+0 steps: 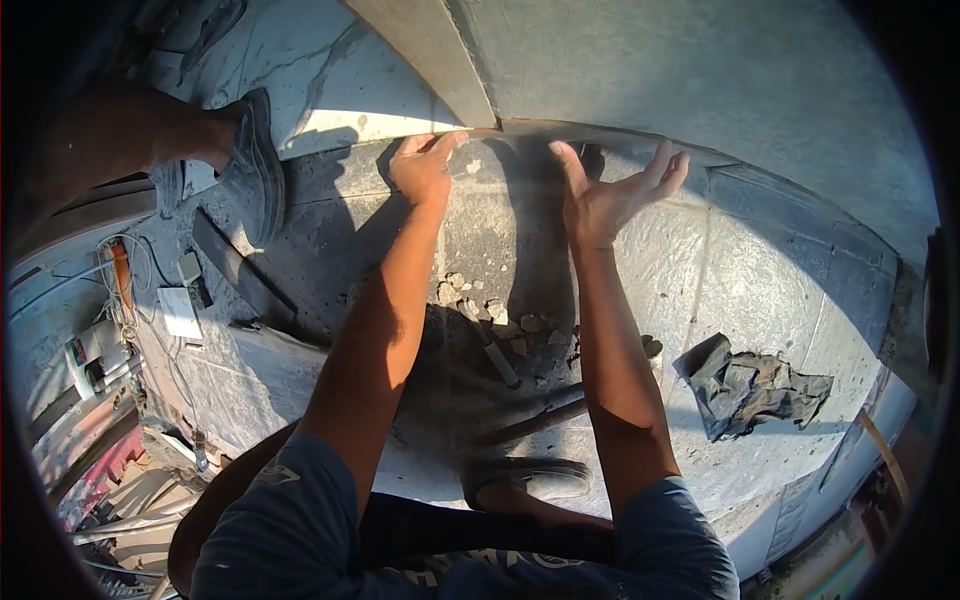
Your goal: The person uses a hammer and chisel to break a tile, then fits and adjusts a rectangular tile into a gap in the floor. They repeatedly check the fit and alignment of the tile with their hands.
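My left hand [424, 172] is at the foot of the wall [700, 70], its fingers curled and the thumb and forefinger reaching to the left end of a narrow grey strip [530, 130] along the wall's base. Whether they grip the strip itself is hard to see. My right hand [610, 200] is raised by the same strip farther right, palm up, thumb and fingers spread apart. Between my forearms, broken rubble [480, 305] lies on the dusty floor beside a chisel-like tool [500, 362]. A long-handled tool [530, 415] lies nearer me, partly behind my right forearm.
A crumpled black plastic sheet [760, 390] lies to the right. At left, another person's shoe [252, 165] rests by a dark flat strip [240, 265]. A white square piece [180, 312], cables and piled scrap [120, 480] sit farther left. My own shoe [530, 480] is below.
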`<state>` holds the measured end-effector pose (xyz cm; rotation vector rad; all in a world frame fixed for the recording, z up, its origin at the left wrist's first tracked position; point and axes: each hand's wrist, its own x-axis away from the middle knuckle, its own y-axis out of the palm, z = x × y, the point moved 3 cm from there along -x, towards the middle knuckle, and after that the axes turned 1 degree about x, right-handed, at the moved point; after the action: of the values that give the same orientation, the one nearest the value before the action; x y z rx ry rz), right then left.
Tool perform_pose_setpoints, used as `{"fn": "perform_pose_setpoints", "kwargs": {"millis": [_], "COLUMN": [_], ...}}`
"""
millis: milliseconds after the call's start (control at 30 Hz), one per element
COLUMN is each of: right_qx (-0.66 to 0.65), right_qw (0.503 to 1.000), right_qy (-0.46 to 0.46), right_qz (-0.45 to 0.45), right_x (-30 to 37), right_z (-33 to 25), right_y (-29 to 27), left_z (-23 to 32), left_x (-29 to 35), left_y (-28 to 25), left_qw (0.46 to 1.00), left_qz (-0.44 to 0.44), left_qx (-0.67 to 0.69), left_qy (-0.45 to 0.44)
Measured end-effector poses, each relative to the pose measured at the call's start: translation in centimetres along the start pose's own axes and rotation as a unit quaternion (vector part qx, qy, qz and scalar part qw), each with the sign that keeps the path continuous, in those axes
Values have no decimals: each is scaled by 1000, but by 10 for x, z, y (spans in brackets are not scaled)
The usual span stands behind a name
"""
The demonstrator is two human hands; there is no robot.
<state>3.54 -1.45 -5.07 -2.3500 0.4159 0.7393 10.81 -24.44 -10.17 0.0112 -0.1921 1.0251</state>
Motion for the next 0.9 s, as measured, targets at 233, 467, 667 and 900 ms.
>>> {"fn": "perform_pose_setpoints", "kwargs": {"millis": [233,467,667,900], "right_qx": [32,35,12,17], "right_qw": [999,999,1000,1000], "right_qy": [2,-19,3,-3], "right_qz": [11,-1,-17,-25], "right_x": [5,6,8,5], "right_z": [-35,-31,-30,-22], "right_y": [44,47,52,52], "left_z": [-1,-1,-9,1], "left_x": [-1,-5,-9,1], "left_y": [0,-2,-9,-6], "left_qw": [1000,999,999,999], "left_qz": [-7,17,13,-25], "left_qx": [27,20,7,-7], "left_qy": [11,25,46,37]}}
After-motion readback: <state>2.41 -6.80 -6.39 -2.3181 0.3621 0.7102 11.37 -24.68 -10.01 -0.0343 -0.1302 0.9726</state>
